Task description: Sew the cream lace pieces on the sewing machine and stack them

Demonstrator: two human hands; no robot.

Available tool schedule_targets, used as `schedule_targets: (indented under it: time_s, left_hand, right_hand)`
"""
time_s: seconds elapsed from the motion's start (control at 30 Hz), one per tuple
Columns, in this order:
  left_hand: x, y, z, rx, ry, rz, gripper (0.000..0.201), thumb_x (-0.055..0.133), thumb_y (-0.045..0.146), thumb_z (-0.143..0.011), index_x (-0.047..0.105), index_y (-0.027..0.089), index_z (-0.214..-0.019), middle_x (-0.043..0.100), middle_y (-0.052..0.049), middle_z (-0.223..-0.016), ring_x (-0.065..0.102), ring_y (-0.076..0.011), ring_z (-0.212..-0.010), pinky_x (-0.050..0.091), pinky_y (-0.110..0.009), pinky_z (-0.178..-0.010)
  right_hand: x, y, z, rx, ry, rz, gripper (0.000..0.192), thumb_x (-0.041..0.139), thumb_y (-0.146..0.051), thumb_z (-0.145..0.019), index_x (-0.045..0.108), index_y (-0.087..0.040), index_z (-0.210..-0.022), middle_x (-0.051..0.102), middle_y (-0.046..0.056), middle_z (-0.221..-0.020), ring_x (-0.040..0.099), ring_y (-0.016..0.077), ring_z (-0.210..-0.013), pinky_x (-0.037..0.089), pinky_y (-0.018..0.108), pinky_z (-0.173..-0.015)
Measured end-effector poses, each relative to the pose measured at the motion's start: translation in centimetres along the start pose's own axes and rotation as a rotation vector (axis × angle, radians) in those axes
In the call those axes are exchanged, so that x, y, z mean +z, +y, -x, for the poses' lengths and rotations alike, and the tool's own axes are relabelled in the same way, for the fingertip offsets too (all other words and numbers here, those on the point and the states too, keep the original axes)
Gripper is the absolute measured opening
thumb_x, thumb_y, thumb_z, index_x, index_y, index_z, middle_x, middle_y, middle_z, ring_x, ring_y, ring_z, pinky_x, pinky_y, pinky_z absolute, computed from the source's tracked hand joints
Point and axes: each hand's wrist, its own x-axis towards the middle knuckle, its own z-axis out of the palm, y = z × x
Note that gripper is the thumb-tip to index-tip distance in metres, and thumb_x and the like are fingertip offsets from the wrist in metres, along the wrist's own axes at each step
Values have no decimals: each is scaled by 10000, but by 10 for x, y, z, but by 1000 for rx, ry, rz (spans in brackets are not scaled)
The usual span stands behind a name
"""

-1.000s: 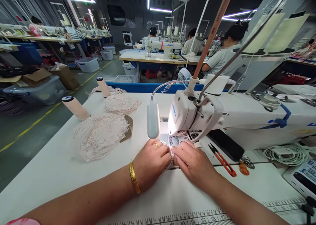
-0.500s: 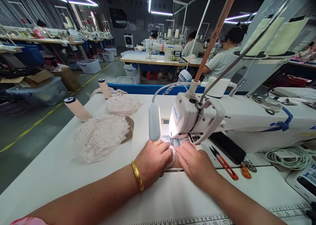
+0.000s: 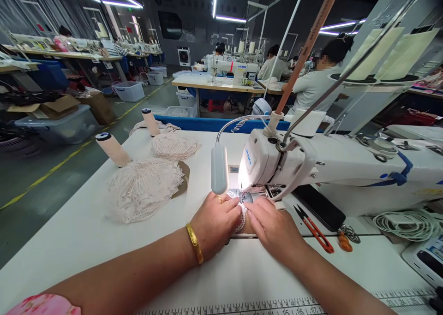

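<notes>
Lace piece (image 3: 243, 220) sits between the hands: 3 o'clock from the left hand (image 3: 215, 222), 9 from the right hand (image 3: 275, 222). Visible trim curves roughly 12 to 6, upper end by the presser foot (image 3: 245, 198) of the sewing machine (image 3: 261, 160); neither hand is clearly nearer the foot. Left fingers bunch on the lace, right fingertips touch its edge; can't tell whether either pinches or just presses. Versus a second ago: fingertips slightly farther apart, more pink sleeve (image 3: 44, 305) showing at 8 o'clock.

White openwork lace (image 3: 243, 218), white sewing machine (image 3: 255, 160), orange-and-black snips (image 3: 317, 233), pink floral sleeve (image 3: 44, 305)
</notes>
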Motion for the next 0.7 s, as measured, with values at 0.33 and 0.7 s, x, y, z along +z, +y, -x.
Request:
schedule_targets:
  time_s: [0.33, 0.7]
  left_hand:
    - [2, -2, -5, -46, -41, -49, 232, 482, 167, -1052, 657, 158, -902, 741, -84, -1061, 658, -267, -967, 479, -447, -877]
    - [-21, -3, 3, -105, -140, 96, 278, 858, 371, -845, 667, 170, -866, 703, -87, -1202, 643, -317, -1086, 488, -470, -905]
  right_hand:
    - [2, 1, -2, 33, -5, 18, 320, 425, -157, -1052, 722, -196, -1165, 713, 67, -936, 620, 249, -812, 385, 344, -629]
    - [-6, 3, 1, -64, -52, -124, 261, 458, -174, -1067, 661, -181, -1232, 726, 54, -906, 677, 241, -836, 472, 349, -727]
